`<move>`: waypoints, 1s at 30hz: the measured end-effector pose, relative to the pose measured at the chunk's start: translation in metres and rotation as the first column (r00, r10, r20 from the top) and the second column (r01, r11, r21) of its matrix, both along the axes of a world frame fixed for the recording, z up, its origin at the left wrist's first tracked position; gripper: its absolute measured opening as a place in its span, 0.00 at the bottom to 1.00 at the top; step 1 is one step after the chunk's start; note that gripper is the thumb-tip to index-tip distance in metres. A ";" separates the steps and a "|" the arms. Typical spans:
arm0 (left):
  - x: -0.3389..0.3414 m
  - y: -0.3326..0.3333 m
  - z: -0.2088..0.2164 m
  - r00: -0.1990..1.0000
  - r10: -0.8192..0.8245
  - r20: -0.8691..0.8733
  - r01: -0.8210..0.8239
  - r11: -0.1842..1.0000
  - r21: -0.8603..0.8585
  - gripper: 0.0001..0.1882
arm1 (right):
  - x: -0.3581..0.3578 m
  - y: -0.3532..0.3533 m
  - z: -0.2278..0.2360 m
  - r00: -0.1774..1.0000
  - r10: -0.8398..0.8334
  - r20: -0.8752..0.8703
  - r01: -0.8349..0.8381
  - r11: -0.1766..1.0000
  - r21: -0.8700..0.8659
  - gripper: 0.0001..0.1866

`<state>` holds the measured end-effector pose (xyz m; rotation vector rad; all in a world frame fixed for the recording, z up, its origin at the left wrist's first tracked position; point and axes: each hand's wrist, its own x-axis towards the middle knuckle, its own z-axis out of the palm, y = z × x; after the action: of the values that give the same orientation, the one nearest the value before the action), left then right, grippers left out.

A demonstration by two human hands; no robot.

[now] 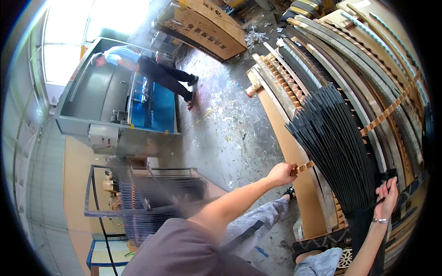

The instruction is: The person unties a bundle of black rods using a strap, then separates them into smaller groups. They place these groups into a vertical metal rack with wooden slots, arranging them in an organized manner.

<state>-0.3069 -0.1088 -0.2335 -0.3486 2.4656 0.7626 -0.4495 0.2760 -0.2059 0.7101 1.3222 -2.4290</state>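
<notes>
A large bundle of thin black rods [329,133] lies across a stack of long strips, its far ends fanned out. My left hand [282,175] is closed on the near end of a brown notched strip [304,168]. This strip seems to run beneath the bundle, and a similar length shows beyond its right side. My right hand [387,198] is at the bundle's right edge, near its gathered lower part, with fingers bent round a dark piece [391,174]. Whether that piece belongs to the bundle I cannot tell.
Long wooden and grey strips [363,60] are stacked under and beyond the bundle. A cardboard box [207,30] stands on the scrap-strewn floor [230,124]. A person [152,69] leans over a metal tank [99,92] at far left. A rack [152,198] with thin rods stands at left.
</notes>
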 end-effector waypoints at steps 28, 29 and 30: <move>0.003 0.010 0.003 0.835 0.493 -0.245 -0.242 0.728 0.641 0.27 | 0.026 -0.002 0.136 0.878 -0.422 -0.225 0.389 0.904 -0.177 0.22; -0.001 0.016 0.007 0.780 0.566 -0.266 -0.272 0.690 0.671 0.24 | 0.028 -0.003 0.139 0.881 -0.393 -0.262 0.363 0.919 -0.155 0.22; -0.021 0.029 0.020 0.733 0.657 -0.178 -0.261 0.514 0.817 0.31 | 0.029 -0.004 0.141 0.877 -0.408 -0.255 0.380 0.912 -0.154 0.22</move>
<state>-0.3278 -0.0802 -0.2135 -0.5789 2.1549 2.2765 -0.4208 0.2717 -0.0644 0.6804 1.2366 -2.9988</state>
